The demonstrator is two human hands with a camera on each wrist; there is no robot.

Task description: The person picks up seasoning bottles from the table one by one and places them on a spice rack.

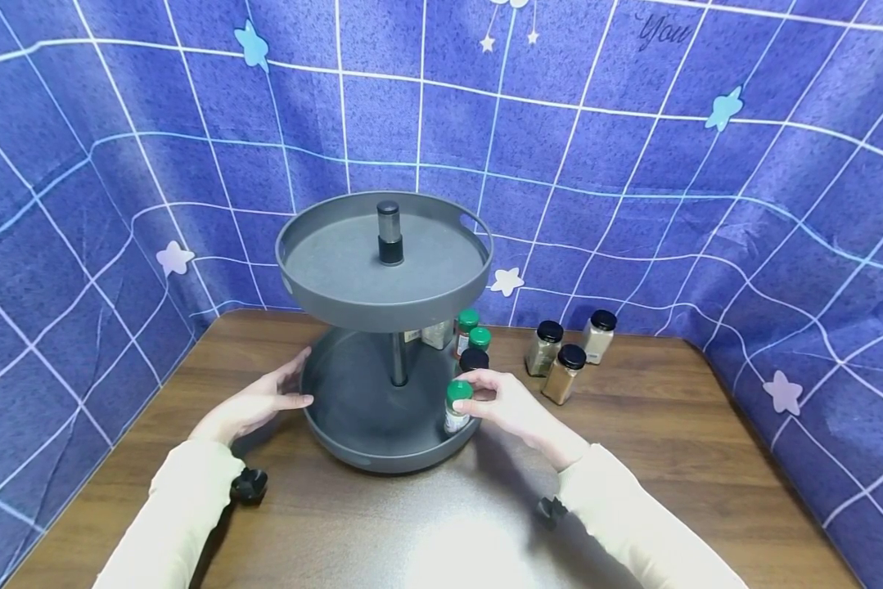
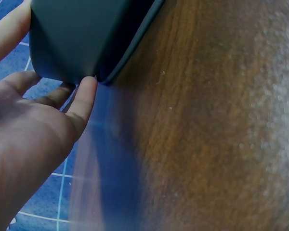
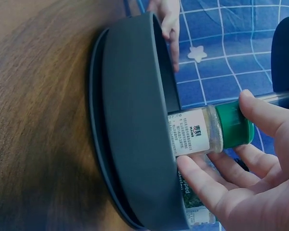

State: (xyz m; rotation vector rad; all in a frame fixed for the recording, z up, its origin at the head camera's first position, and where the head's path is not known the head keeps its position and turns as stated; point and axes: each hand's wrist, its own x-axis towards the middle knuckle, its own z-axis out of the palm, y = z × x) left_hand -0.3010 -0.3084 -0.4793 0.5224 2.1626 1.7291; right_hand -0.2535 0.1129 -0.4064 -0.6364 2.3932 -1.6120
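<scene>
A grey two-tier turntable organizer [image 1: 385,454] stands on the table. My left hand [image 1: 260,399] touches the left side of its lower tray, fingertips against the outer wall [image 2: 67,43] and thumb at the top edge. At the tray's right front, my right hand [image 1: 513,406] holds a green-capped spice jar [image 1: 457,419], fingers and thumb around its cap and upper body. The jar's white label [image 3: 189,132] shows just above the rim. Behind it in the lower tray stand a black-capped jar [image 1: 474,360], two green-capped jars [image 1: 467,319] and a clear jar [image 1: 437,334], partly hidden.
Three black-capped spice jars [image 1: 563,374] stand on the wooden table [image 1: 677,458] right of the organizer. The upper tray [image 1: 338,274] overhangs the lower one, with a central post [image 1: 389,233]. A blue gridded cloth [image 1: 596,164] surrounds the table's back and sides.
</scene>
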